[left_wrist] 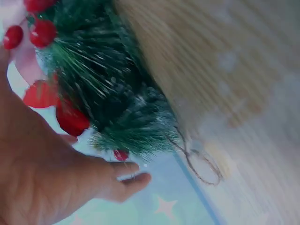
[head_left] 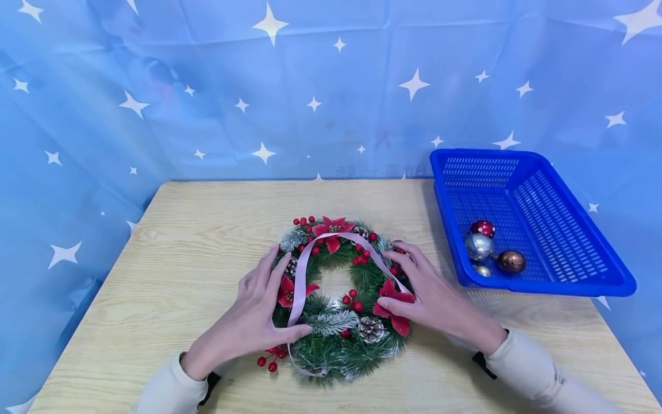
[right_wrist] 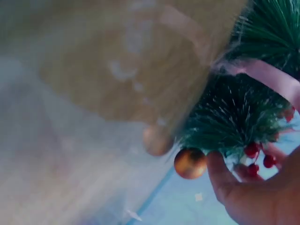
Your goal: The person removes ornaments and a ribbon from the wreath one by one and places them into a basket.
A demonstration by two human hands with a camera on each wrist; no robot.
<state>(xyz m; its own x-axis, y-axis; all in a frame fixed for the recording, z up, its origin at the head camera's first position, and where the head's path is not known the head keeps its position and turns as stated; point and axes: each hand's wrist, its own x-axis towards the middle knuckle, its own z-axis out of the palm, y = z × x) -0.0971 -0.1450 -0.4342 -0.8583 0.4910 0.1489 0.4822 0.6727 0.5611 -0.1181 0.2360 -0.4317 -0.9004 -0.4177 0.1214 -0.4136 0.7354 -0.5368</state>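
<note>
A green Christmas wreath (head_left: 351, 351) lies on the table, trimmed with red poinsettias, red berries and pinecones. Across it arches a pale pink ribbon (head_left: 300, 287). My left hand (head_left: 253, 310) grips the wreath's left side, thumb over the front greenery and fingers along the outer edge. On the opposite side my right hand (head_left: 434, 296) holds the wreath, its thumb over a red poinsettia (head_left: 400, 325). In the right wrist view a golden-orange bauble (right_wrist: 190, 163) shows beside a fingertip. The left wrist view shows a thin twine loop (left_wrist: 206, 171) at the wreath's edge.
At the back right stands a blue plastic basket (head_left: 569, 201). Several baubles lie in its near left corner, among them a red dotted one (head_left: 482, 228), a silver one (head_left: 478, 246) and a brown one (head_left: 511, 261). A blue star-patterned cloth (head_left: 331, 126) hangs behind the wooden table (head_left: 181, 241).
</note>
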